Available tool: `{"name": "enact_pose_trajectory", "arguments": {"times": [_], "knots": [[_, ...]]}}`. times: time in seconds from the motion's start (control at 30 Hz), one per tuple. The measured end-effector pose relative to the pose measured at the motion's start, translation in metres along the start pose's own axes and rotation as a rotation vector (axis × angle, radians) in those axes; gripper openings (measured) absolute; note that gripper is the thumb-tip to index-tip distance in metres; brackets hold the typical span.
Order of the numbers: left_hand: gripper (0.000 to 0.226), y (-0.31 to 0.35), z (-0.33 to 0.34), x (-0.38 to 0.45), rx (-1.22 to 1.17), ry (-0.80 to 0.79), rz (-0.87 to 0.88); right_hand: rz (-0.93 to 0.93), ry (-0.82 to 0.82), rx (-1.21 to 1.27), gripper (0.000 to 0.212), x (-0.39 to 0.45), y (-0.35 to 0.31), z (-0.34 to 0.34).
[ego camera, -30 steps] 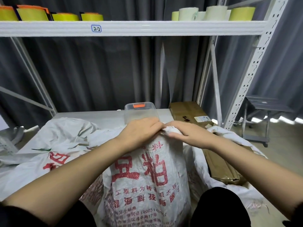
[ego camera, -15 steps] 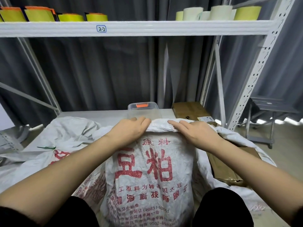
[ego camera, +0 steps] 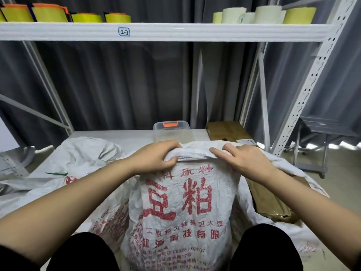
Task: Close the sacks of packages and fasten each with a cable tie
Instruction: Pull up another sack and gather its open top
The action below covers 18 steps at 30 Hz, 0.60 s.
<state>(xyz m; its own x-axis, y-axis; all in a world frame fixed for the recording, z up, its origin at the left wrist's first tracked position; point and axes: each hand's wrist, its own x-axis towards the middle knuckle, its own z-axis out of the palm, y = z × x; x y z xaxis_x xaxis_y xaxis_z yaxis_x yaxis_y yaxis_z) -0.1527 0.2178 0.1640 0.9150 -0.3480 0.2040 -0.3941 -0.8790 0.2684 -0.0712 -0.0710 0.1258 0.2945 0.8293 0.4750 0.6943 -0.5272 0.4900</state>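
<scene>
Sack [ego camera: 181, 208] stands upright between the person's knees, white woven, red print facing the camera. Mouth is at the top, rim bunched into a thick roll.

Left hand [ego camera: 154, 157] grips the rim's left part: fingers curled over the far side, thumb tucked under the near edge, fabric clamped between them. Right hand [ego camera: 242, 159] is on the rim's right part: fingers bent over the roll, index stretched along the near edge pointing left, thumb up at the top. It grips the fabric too. The hands are apart, with a short stretch of rim bare between them.

Second sack [ego camera: 82, 153] lies slumped to the left, on the low white platform [ego camera: 121, 136]. A green tie [ego camera: 56, 174] lies on it, thin, roughly horizontal. Can't tell whether it is fastened to anything.

Clear bin [ego camera: 172, 130] with an orange latch sits on the platform just behind the hands. Brown carton [ego camera: 226, 130] is right of the bin. Another brown box [ego camera: 271, 202] lies right of the sack, inside more white sacking.

Shelf [ego camera: 156, 31] overhead, labelled 2-2, carries yellow rolls [ego camera: 48, 14] on the left and pale ones [ego camera: 263, 14] on the right. Dark curtain [ego camera: 117, 85] hangs behind.
</scene>
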Motion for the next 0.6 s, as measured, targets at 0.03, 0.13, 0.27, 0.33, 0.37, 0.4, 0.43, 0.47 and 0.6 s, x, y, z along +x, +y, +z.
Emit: {"name": "enact_pose_trajectory", "arguments": {"times": [0.03, 0.13, 0.27, 0.33, 0.37, 0.4, 0.43, 0.47, 0.6], "knots": [[0.020, -0.001, 0.000, 0.000, 0.062, 0.047, 0.030, 0.016, -0.002, 0.029, 0.079, 0.001, -0.001, 0.001], [0.012, -0.004, 0.004, -0.004, 0.317, 0.228, 0.193, 0.053, -0.031, 0.146, 0.038, 0.009, -0.008, -0.008], [0.009, 0.005, 0.012, -0.004, 0.496, 0.352, 0.415, 0.269, -0.315, 0.641, 0.059, 0.043, -0.034, -0.028], [0.009, 0.008, 0.015, -0.002, 0.525, 0.368, 0.442, 0.270, -0.402, 0.836, 0.047, 0.058, -0.044, -0.028], [0.010, 0.007, 0.016, -0.002, 0.512, 0.360, 0.419, 0.252, -0.419, 0.851, 0.042, 0.063, -0.046, -0.026], [0.015, 0.005, 0.016, -0.002, 0.492, 0.347, 0.384, 0.243, -0.415, 0.834, 0.038, 0.064, -0.048, -0.027], [0.021, 0.001, 0.015, -0.003, 0.484, 0.311, 0.331, 0.240, -0.400, 0.786, 0.035, 0.065, -0.049, -0.027], [0.026, -0.004, 0.013, -0.004, 0.492, 0.250, 0.264, 0.231, -0.377, 0.715, 0.032, 0.063, -0.049, -0.027], [0.026, -0.026, 0.004, -0.010, 0.508, -0.017, 0.090, 0.126, -0.204, 0.415, 0.029, 0.050, -0.049, -0.026]]}}
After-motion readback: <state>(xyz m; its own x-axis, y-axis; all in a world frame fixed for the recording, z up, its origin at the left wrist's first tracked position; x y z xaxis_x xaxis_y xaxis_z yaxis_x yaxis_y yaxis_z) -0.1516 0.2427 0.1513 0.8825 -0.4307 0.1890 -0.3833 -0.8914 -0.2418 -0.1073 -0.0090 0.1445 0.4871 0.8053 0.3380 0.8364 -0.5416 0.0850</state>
